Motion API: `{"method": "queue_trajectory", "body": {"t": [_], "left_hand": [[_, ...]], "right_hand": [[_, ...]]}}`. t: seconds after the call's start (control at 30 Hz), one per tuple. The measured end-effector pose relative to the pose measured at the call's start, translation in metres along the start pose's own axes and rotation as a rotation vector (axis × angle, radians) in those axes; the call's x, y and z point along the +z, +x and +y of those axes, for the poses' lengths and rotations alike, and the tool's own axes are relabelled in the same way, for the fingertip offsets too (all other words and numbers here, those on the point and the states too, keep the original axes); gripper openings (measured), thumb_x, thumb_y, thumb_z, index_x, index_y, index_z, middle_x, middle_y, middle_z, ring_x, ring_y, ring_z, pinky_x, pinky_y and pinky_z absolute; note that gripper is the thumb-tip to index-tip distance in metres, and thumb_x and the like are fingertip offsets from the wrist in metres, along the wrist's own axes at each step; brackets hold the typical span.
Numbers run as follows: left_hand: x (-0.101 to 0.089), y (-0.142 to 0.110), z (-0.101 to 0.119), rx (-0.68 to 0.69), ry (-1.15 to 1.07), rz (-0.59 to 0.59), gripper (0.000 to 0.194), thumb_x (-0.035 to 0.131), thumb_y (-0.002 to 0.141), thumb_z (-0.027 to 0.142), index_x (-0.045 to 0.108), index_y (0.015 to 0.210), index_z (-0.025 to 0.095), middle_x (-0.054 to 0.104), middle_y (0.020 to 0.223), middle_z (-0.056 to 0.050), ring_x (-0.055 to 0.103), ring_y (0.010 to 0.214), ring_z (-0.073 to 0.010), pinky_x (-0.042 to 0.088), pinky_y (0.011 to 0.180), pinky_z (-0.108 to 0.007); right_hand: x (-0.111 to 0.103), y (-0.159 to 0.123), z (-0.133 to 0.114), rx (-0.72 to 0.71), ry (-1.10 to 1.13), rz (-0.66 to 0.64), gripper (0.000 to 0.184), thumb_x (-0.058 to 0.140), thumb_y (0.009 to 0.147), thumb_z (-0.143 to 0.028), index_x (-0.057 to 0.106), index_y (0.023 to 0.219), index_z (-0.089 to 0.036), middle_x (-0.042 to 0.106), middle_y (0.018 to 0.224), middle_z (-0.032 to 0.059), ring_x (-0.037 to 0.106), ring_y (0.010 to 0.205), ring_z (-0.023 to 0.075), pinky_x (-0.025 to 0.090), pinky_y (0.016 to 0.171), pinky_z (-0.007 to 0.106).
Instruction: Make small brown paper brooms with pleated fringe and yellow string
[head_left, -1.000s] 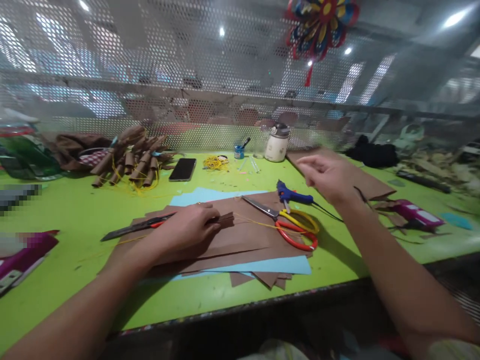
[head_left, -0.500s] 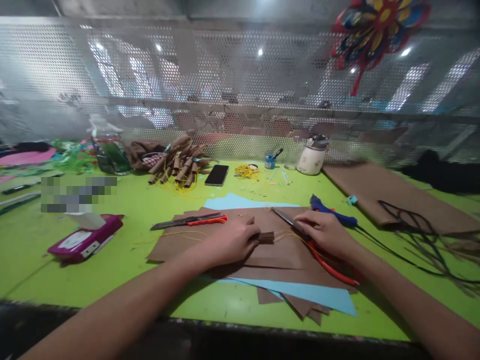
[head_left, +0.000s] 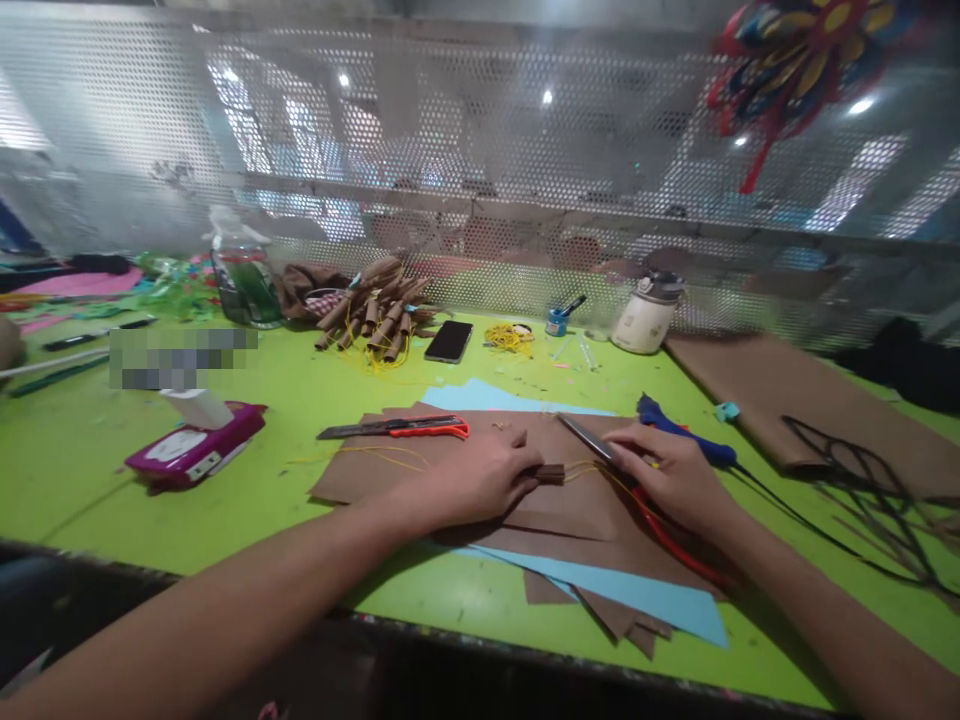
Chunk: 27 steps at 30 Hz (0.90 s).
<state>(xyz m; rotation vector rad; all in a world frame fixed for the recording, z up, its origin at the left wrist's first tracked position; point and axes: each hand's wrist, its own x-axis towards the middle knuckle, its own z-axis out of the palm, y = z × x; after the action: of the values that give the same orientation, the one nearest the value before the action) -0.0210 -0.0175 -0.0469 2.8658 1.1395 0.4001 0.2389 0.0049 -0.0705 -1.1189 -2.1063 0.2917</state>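
Observation:
My left hand (head_left: 484,480) rests over the brown paper sheets (head_left: 420,465), fingers closed on a small dark brown paper piece (head_left: 552,474) that sticks out to the right. From that piece, yellow string (head_left: 581,468) runs toward my right hand (head_left: 667,465). The right hand is closed around a pair of scissors (head_left: 589,438), its grey blades pointing away and left and its red handles under the palm. Behind my left wrist lies a red and black box cutter (head_left: 427,427). Light blue paper (head_left: 645,592) shows beneath the brown sheets.
A blue glue gun (head_left: 686,432) with a black cord lies beyond my right hand. At left sits a purple power strip (head_left: 199,445) with a white plug. Farther back are brown paper rolls (head_left: 382,318), a phone (head_left: 448,342), yellow string (head_left: 508,338) and a white bottle (head_left: 646,315).
The view has turned slightly, so the whole scene sits farther right. My hands hold the same things in nearly the same places on the paper.

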Motion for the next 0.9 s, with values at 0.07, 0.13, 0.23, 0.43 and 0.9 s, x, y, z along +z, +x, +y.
{"method": "queue_trajectory", "body": {"t": [0.07,0.13,0.23,0.43,0.9], "left_hand": [[-0.001,0.000,0.001,-0.006,0.003,-0.001,0.035,0.036,0.095,0.034,0.066,0.096,0.018,0.057,0.087,-0.007,0.052,0.076,-0.0178,0.038,0.065,-0.029],[-0.002,0.001,0.001,-0.013,0.007,-0.007,0.037,0.035,0.095,0.035,0.066,0.093,0.016,0.057,0.087,-0.008,0.052,0.074,-0.0175,0.038,0.065,-0.029],[-0.002,0.001,0.001,-0.013,0.012,-0.004,0.039,0.034,0.095,0.036,0.067,0.091,0.016,0.057,0.086,-0.008,0.052,0.074,-0.0176,0.038,0.065,-0.029],[-0.001,0.001,0.002,0.013,-0.025,0.027,0.037,0.035,0.096,0.035,0.067,0.091,0.016,0.057,0.084,-0.007,0.052,0.070,-0.0156,0.037,0.062,-0.027],[-0.009,0.000,0.006,-0.035,-0.316,-0.041,0.034,0.060,0.082,0.036,0.053,0.109,0.017,0.064,0.093,-0.006,0.059,0.081,-0.0192,0.043,0.065,-0.028]], "right_hand": [[0.000,-0.001,-0.001,0.002,0.006,-0.001,0.017,0.055,0.086,-0.024,0.068,0.093,-0.017,0.072,0.092,0.0057,0.065,0.082,0.0193,0.050,0.076,0.033],[0.000,-0.001,0.000,0.001,0.006,-0.001,0.016,0.055,0.086,-0.025,0.068,0.093,-0.018,0.072,0.092,0.0056,0.065,0.082,0.0192,0.050,0.076,0.033],[-0.002,-0.001,0.000,-0.009,-0.004,0.006,0.015,0.056,0.086,-0.026,0.068,0.091,-0.019,0.071,0.092,0.0059,0.065,0.083,0.0197,0.049,0.077,0.034],[-0.001,-0.004,-0.022,-0.114,-0.026,-0.055,0.025,0.055,0.088,-0.026,0.060,0.111,-0.019,0.062,0.110,0.0097,0.056,0.103,0.0230,0.045,0.091,0.039],[0.019,-0.010,-0.044,-0.298,-0.155,-0.202,0.018,0.049,0.092,-0.026,0.061,0.103,-0.017,0.064,0.086,0.0079,0.055,0.082,0.0214,0.043,0.073,0.035]]}}
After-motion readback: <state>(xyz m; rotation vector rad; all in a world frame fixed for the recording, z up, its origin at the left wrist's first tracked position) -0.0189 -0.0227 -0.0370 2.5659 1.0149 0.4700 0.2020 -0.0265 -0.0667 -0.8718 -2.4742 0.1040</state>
